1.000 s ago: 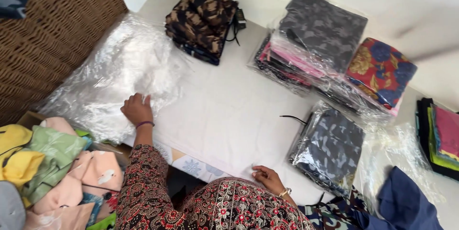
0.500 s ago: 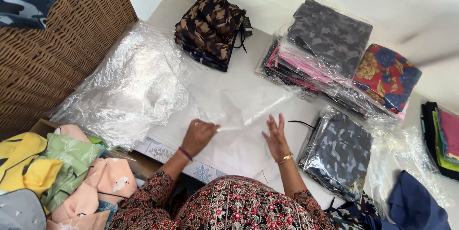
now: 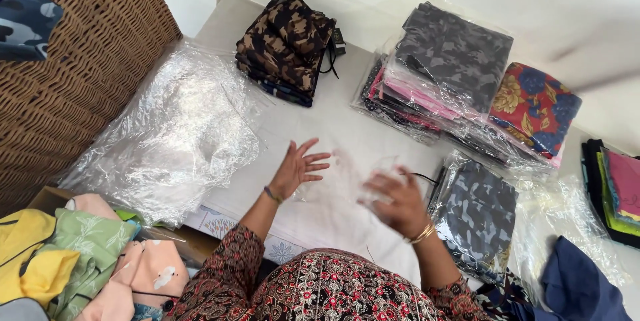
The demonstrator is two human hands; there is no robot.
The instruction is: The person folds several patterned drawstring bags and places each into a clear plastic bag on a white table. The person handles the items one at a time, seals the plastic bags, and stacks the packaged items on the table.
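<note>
My left hand [image 3: 297, 169] hovers over the white table [image 3: 320, 124] with its fingers spread, at the left edge of a thin clear plastic bag [image 3: 343, 178]. My right hand [image 3: 395, 202], blurred by motion, grips the right side of that bag. The bag is nearly see-through and its outline is hard to follow. A flat packet of grey camouflage cloth [image 3: 477, 218] lies just right of my right hand. A heap of empty clear bags [image 3: 173, 134] lies left of my left hand.
A stack of brown camouflage cloth [image 3: 287, 48] sits at the back. Bagged stacks, grey [image 3: 453, 48] and red floral [image 3: 533, 104], lie at the back right. A wicker basket [image 3: 80, 61] stands on the left, above a box of pastel cloth pieces [image 3: 80, 254]. Dark blue cloth [image 3: 573, 288] lies at lower right.
My left hand left the heap of clear bags and came to the middle. Both hands lifted one clear bag, and they now work it nearer my body, the right hand moving fast.
</note>
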